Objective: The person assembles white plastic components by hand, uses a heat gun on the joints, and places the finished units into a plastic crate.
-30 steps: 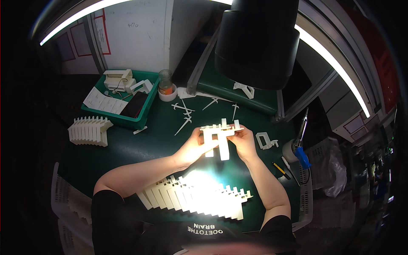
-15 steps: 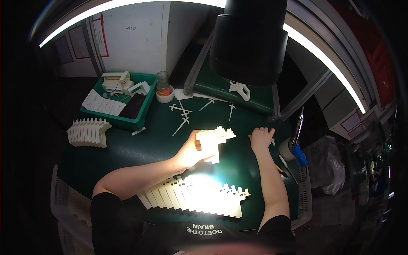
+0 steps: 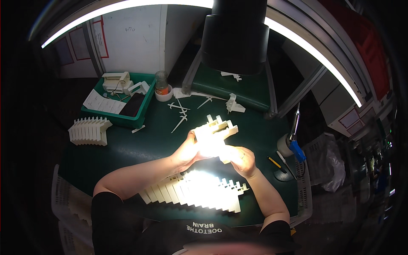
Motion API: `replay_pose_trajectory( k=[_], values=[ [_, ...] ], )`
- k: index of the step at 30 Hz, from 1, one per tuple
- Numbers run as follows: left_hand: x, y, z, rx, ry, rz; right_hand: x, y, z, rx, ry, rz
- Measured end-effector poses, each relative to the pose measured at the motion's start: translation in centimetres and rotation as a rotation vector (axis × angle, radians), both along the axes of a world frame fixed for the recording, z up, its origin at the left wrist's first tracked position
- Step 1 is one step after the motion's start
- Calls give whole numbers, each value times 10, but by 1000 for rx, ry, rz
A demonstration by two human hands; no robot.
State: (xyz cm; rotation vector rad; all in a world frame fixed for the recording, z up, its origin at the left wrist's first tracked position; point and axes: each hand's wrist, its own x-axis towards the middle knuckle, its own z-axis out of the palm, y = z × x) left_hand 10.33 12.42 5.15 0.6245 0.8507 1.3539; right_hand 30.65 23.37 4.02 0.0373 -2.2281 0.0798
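Note:
Under a bright light, my left hand [image 3: 186, 152] grips a white moulded plastic part [image 3: 211, 137] with several prongs pointing up and away to the right. My right hand [image 3: 243, 162] is closed at the part's lower right side, thumb and fingers against it. Glare washes out that spot, so I cannot tell whether the right fingers also hold a small piece. Below both hands, a slanting row of similar white plastic parts [image 3: 163, 192] lies close together at the table's near edge, partly overexposed.
At the left stand a green tray [image 3: 137, 123] and another row of white parts [image 3: 88, 132]. Thin white sprue pieces [image 3: 178, 111] lie beyond my hands. White brackets [image 3: 234, 104] sit at and on a green conveyor [image 3: 212, 85]. A blue-handled tool [image 3: 297, 151] and yellow pen [image 3: 276, 165] are right.
My right hand has come in from the table's right side to the plastic part, which is now tilted. One bracket has come off the conveyor onto the table, and another shows on the belt.

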Motion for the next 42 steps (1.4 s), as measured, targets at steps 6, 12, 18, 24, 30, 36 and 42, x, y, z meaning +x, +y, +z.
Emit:
replay_pose_trajectory(
  k=[6,12,18,24,30,36,42],
  values=[
    [18,-5,-4,223,140,65,6,-10,-3,29,-59,-63],
    [20,-5,-12,423,158,53,7,-20,4,-54,-72,-71],
    [24,-15,-2,415,213,33,20,-28,-3,-69,-90,-89],
    [38,-21,4,313,164,145,37,-66,33,-305,-195,-81],
    [101,-22,42,30,250,-117,96,-108,26,-763,-12,-421],
    [148,-14,-2,615,1235,-178,184,-173,-22,-1154,174,-571],
    [174,-22,-36,832,1648,-339,205,-207,-71,-1291,156,-657]
  ],
)
